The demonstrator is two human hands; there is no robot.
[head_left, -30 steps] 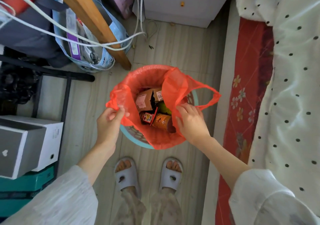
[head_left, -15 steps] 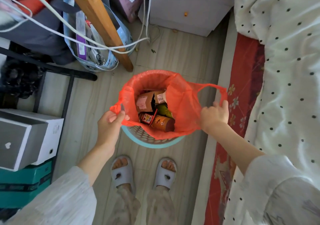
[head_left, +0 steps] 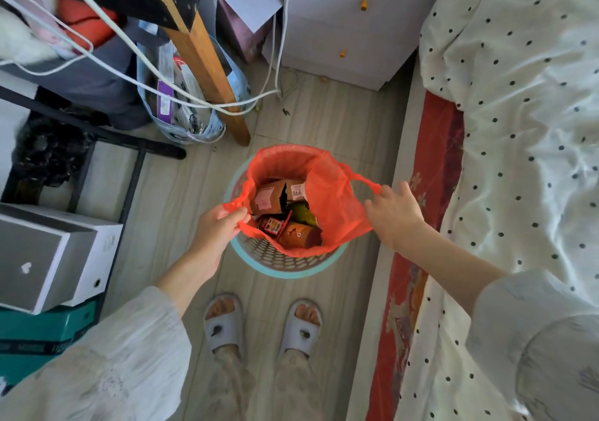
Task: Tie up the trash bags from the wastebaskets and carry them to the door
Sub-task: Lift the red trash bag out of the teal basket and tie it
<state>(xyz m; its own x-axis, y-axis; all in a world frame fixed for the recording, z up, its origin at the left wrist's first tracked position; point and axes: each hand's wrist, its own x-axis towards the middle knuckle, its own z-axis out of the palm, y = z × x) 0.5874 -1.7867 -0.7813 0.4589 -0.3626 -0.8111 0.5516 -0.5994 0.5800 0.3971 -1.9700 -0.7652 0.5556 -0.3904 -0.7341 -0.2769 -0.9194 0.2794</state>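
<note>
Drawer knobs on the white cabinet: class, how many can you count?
2. One orange knob sits on the upper drawer of the white cabinet, the other knob on the drawer below. The cabinet's top is cut off, so more may be hidden.

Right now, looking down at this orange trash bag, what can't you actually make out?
Head view only:
- Bottom of the orange trash bag: hidden by boxes and the cans on top.
- Wastebasket far side: covered by the bag.
- Right hand fingertips on the bag handle: grip hidden behind the hand.
- Brown box print: too small to read.
- The door: outside the picture.
</note>
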